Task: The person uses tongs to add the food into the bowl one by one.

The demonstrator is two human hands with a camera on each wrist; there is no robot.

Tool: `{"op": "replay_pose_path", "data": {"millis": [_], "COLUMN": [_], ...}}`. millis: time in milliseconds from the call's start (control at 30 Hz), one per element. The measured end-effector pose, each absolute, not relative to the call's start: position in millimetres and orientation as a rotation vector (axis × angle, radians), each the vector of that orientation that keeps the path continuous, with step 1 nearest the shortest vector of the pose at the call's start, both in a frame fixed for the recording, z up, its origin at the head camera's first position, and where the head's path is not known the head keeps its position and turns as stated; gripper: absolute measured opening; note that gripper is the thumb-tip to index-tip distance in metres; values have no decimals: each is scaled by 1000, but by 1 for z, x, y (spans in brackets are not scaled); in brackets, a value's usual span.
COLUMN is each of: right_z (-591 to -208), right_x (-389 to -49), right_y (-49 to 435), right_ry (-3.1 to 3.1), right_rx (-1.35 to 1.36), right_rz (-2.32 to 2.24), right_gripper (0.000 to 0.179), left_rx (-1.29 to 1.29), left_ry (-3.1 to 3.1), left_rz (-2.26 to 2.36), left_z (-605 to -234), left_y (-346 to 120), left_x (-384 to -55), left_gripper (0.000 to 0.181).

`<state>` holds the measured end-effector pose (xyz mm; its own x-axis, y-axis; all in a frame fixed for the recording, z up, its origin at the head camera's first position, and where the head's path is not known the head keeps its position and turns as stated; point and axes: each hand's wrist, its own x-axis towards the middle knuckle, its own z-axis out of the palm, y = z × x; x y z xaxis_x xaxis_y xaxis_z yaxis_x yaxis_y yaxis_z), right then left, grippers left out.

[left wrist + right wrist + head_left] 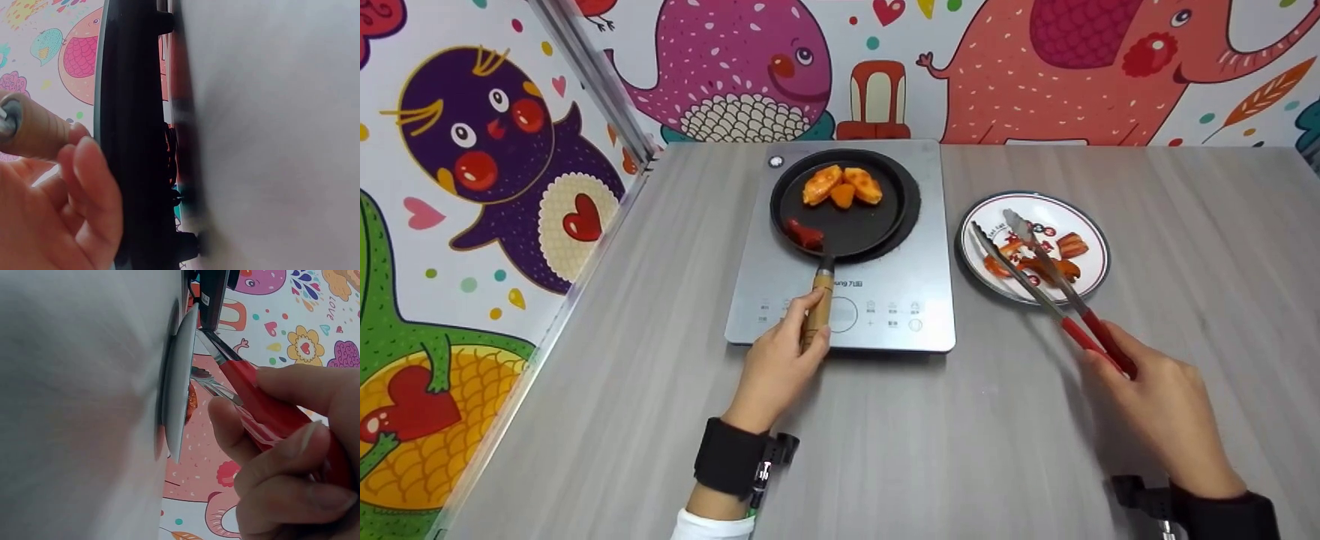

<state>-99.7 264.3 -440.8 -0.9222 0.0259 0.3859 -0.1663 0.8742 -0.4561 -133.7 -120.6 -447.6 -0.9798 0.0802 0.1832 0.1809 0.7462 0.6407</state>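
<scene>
A gray wood-grain tabletop (622, 375) spreads beneath the left hand (776, 364) and right hand (1166, 405); beyond them, a cartoon-mural wall (900, 45) shows a whale (742, 45) and elephant (997, 82); left of both, a penguin-painted side wall (405, 251).

The black pan (847, 225), wooden-handled, holds orange and red food (862, 186) over the hob (755, 262); red-handled tongs (1069, 287) slant, tips parted, over the plate (1096, 255).

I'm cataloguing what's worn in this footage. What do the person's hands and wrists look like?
The left hand and right hand wear no gloves. A wide black left wristband carries a small black mount with a silvery metal part; the black right wristband has a similar right mount. A white sleeve shows on the left; no right sleeve is visible.
</scene>
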Motion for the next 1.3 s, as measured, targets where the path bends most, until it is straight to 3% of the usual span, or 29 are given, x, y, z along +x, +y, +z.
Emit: {"op": "replay_pose_path", "data": {"millis": [900, 1300], "right_z": [-433, -435], "right_x": [-89, -97], "right_y": [269, 259], "right_ry": [-2758, -2787], "right_rx": [-86, 9], "right_rz": [728, 730], "right_gripper": [45, 45], "left_rx": [-235, -238], "left_ry": [-2801, -2776], "left_rz": [-1057, -1038], "left_z": [-451, -448], "left_y": [-118, -121], "left_x": [-133, -133], "left_gripper": [45, 44]}}
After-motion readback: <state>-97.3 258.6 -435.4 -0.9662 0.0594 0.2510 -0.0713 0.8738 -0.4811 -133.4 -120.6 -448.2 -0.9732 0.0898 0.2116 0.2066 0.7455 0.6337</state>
